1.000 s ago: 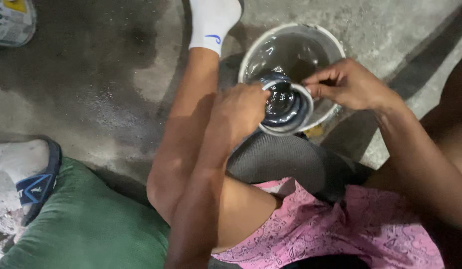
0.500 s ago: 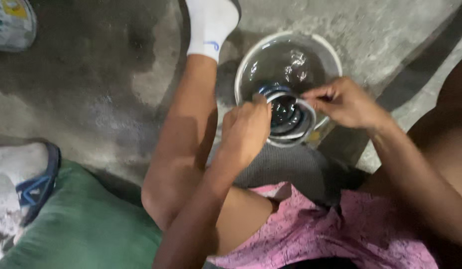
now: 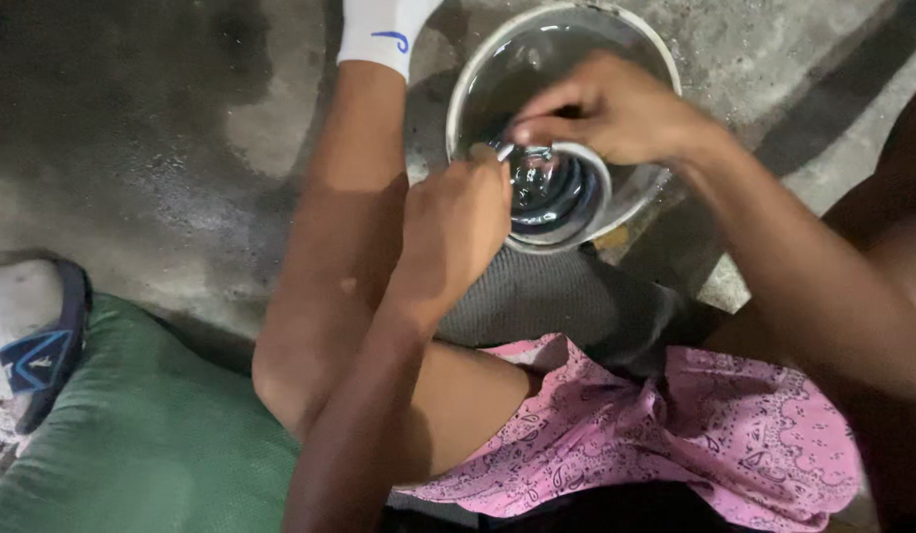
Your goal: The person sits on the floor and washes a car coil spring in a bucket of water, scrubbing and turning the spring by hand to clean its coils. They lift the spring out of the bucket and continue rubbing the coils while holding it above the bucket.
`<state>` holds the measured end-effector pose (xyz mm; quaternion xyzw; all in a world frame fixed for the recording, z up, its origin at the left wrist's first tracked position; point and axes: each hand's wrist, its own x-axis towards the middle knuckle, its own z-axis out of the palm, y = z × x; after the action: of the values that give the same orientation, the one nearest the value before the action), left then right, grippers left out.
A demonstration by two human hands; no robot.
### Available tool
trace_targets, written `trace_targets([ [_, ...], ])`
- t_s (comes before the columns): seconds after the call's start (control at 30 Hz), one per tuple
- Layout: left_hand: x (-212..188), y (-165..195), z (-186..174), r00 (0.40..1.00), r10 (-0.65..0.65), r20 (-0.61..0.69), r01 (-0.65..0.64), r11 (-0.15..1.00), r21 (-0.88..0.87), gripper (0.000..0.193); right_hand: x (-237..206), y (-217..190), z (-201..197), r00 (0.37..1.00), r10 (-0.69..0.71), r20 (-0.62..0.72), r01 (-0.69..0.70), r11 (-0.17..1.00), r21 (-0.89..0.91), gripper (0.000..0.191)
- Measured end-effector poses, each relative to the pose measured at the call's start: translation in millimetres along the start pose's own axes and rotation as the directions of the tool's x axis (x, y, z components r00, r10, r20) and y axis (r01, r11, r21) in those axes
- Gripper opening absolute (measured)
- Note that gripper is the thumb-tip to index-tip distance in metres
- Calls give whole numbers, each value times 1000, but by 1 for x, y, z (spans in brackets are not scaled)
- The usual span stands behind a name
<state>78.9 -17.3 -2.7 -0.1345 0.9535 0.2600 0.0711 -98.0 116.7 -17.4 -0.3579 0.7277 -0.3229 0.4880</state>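
Observation:
A small round bowl (image 3: 562, 202) with a pale rim and dark, wet inside is held over a larger metal basin (image 3: 468, 89) of water on the concrete floor. My left hand (image 3: 453, 227) grips the small bowl's near left rim. My right hand (image 3: 616, 109) reaches from the right and pinches its far rim with the fingertips. Both hands hold it tilted slightly above the basin's near edge. A grey cloth (image 3: 567, 296) lies over my lap just below the bowl.
My left leg (image 3: 330, 227) with a white sock (image 3: 379, 30) stretches forward beside the basin. A green cushion (image 3: 132, 444) and a blue-and-white sandal (image 3: 38, 355) lie at lower left. Pink patterned shorts (image 3: 695, 434) fill the lower right. The concrete floor (image 3: 132, 128) is wet.
The view has shifted closer. Both hands with the small bowl have moved up over the basin, and my right hand now covers the bowl's far rim.

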Motion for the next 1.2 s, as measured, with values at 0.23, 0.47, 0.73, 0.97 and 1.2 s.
trace_targets([
  [0.23, 1, 4, 1, 997, -7, 83, 1, 997, 78, 13, -32, 28, -4, 1000, -16, -11, 16, 999, -30, 20],
  [0.47, 9, 6, 5, 997, -4, 76, 6, 1000, -29, 21, -41, 33, 5, 972, -193, -135, 172, 974, -149, 23],
  [0.73, 11, 11, -2, 993, -9, 121, 23, 992, -121, 26, -47, 33, 1, 974, -163, -155, 150, 984, -92, 24],
  [0.97, 10, 10, 10, 991, 67, 114, -59, 996, -65, 22, -49, 38, 2, 991, -56, -120, 43, 993, -110, 20],
  [1.2, 11, 8, 1, 989, 39, 144, -30, 997, -64, 24, -48, 27, -4, 955, -277, -103, 263, 956, -128, 19],
])
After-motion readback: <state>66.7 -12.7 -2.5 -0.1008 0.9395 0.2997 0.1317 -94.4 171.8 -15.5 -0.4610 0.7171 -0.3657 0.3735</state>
